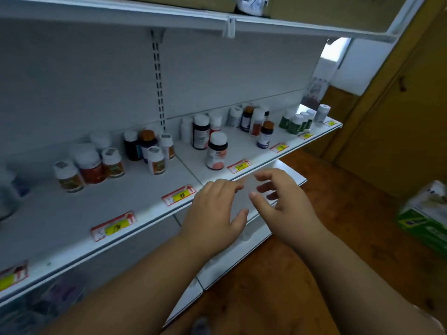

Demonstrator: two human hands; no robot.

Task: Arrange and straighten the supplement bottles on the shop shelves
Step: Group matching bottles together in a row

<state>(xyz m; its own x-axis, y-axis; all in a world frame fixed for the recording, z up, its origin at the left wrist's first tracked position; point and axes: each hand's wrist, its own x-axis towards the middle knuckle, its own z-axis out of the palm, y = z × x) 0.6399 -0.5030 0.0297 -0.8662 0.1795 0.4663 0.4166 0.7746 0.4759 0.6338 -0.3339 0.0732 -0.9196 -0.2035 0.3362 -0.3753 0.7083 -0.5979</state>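
Supplement bottles stand in loose groups on a white shelf (150,189). A dark bottle with a white cap and orange label (216,151) stands alone near the shelf's front edge. Left of it is a cluster of white-capped bottles (89,168), and further right are green bottles (296,123). My left hand (215,209) hovers over the front edge of the shelf, fingers relaxed, holding nothing. My right hand (283,194) is beside it with fingers loosely spread, also holding nothing. Both hands are below and in front of the orange-label bottle, apart from it.
Price tags (179,194) line the shelf's front rail. An upper shelf (229,22) overhangs. A lower shelf (242,259) juts out beneath my hands. A green and white box (425,218) sits on the wooden floor at right, near a wooden wall (399,105).
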